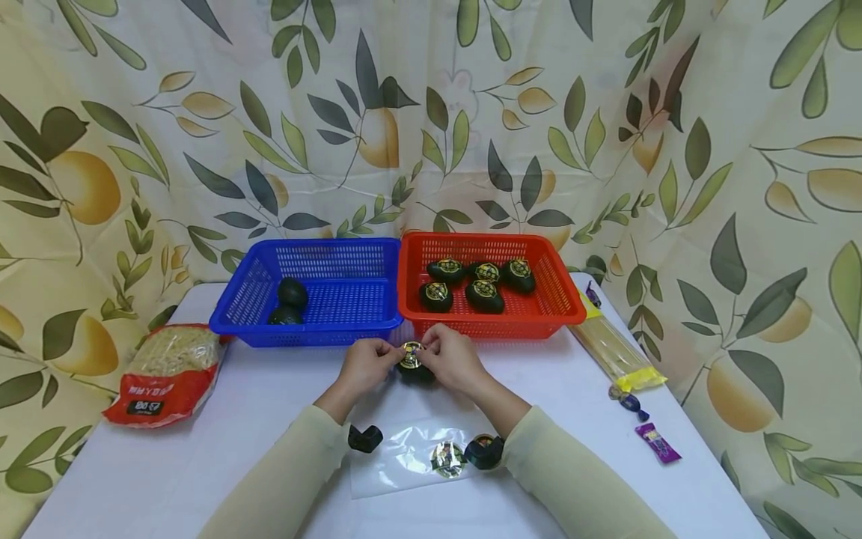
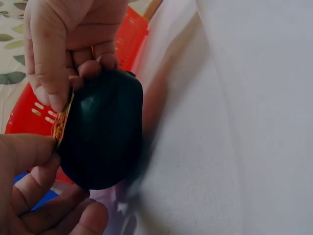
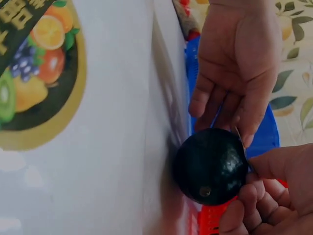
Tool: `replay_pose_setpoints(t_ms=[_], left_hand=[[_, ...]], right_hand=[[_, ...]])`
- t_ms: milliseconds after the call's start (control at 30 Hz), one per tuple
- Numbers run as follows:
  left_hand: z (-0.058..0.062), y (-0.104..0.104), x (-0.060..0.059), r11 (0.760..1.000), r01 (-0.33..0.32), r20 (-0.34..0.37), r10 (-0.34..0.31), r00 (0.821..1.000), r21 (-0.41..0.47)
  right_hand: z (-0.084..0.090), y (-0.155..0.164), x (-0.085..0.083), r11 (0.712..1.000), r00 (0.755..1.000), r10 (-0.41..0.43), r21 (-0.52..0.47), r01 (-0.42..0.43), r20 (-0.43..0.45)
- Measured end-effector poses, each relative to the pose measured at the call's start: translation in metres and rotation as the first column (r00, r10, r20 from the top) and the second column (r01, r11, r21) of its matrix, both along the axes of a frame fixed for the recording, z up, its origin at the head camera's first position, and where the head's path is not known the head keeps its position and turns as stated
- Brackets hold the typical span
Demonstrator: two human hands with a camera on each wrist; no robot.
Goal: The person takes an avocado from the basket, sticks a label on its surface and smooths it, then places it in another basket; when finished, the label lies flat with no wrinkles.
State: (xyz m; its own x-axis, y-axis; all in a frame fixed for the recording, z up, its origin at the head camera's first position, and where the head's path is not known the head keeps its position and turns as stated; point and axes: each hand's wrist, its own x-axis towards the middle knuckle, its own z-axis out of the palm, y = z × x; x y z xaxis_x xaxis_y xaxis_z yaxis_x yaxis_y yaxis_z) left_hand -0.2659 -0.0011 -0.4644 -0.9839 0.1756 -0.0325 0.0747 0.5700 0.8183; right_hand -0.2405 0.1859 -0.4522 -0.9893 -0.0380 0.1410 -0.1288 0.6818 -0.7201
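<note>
A dark green avocado point(image 1: 416, 373) rests on the table in front of the two baskets. A round gold-and-black sticker point(image 1: 411, 357) lies against its side, seen edge-on in both wrist views. My left hand point(image 1: 365, 366) pinches the sticker's left edge with thumb and forefinger. On the opposite edge, my right hand point(image 1: 456, 361) pinches it the same way. In the left wrist view, the other fingers of both hands curl close around the avocado point(image 2: 102, 132). Closer to me lies a clear sheet point(image 1: 393, 457) bearing a round sticker point(image 1: 447, 459).
A blue basket point(image 1: 323, 338) holds two plain avocados; the red basket point(image 1: 485, 327) beside it holds several stickered ones. Noodles in a red bag point(image 1: 168, 374) lie at left. On the right are a yellow-ended noodle packet point(image 1: 616, 344) and a purple wrapped candy point(image 1: 658, 443).
</note>
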Motion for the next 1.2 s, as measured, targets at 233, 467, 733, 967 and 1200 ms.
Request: replay_pose_setpoints(t_ms=[233, 467, 733, 967, 1200], left_hand=[[-0.004, -0.005, -0.002, 1.0, -0.002, 0.011, 0.002, 1.0, 0.016], [-0.006, -0.004, -0.003, 1.0, -0.02, -0.038, 0.021, 0.999, 0.012], [-0.011, 0.001, 0.001, 0.991, 0.134, -0.274, -0.132, 0.953, -0.011], [-0.015, -0.005, 0.0, 0.965, 0.18, -0.419, -0.245, 0.874, -0.189], [-0.014, -0.012, -0.003, 0.945, 0.229, -0.342, -0.3, 0.89, -0.234]], right_hand=[[-0.007, 0.004, 0.001, 0.997, 0.994, 0.051, 0.054, -0.046, -0.095], [-0.011, 0.016, 0.001, 0.983, 0.968, 0.122, 0.16, -0.088, -0.218], [-0.015, 0.024, -0.002, 0.974, 0.956, 0.171, 0.186, -0.128, -0.239], [-0.019, 0.023, -0.004, 0.968, 0.943, 0.209, 0.191, -0.162, -0.259], [-0.02, 0.02, -0.006, 0.981, 0.974, 0.181, 0.093, -0.17, -0.133]])
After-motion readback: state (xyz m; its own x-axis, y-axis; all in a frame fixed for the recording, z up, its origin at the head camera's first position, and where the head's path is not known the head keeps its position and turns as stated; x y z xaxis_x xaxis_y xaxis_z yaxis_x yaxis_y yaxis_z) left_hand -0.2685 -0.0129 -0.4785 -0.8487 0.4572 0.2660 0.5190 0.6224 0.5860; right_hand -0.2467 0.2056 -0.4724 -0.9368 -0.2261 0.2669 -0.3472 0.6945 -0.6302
